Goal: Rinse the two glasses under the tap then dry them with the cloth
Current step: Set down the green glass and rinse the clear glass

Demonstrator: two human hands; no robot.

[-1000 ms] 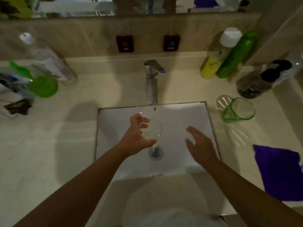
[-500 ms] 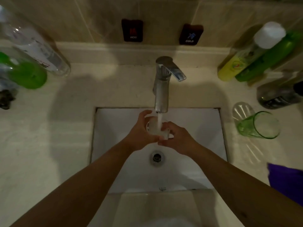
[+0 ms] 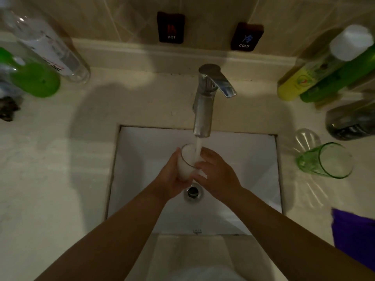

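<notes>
A clear glass (image 3: 186, 162) is held over the white sink (image 3: 142, 159), right under the chrome tap (image 3: 205, 102). Water streams from the spout into it and foams white. My left hand (image 3: 169, 179) grips the glass from the left. My right hand (image 3: 217, 175) wraps its fingers on the glass's right side. A green glass (image 3: 324, 160) lies on its side on the counter to the right of the sink. The purple cloth (image 3: 354, 236) lies on the counter at the right edge, partly out of view.
Yellow and green bottles (image 3: 324, 65) and a dark bottle (image 3: 351, 120) stand at the back right. A clear bottle (image 3: 46, 47) and a green container (image 3: 34, 80) lean at the back left. HOT and COLD plates (image 3: 171, 27) are on the wall. The drain (image 3: 192, 191) sits below my hands.
The tap now runs. My right hand has come from the side onto the glass, and both hands have raised the glass under the spout, where it fills with foaming water.
</notes>
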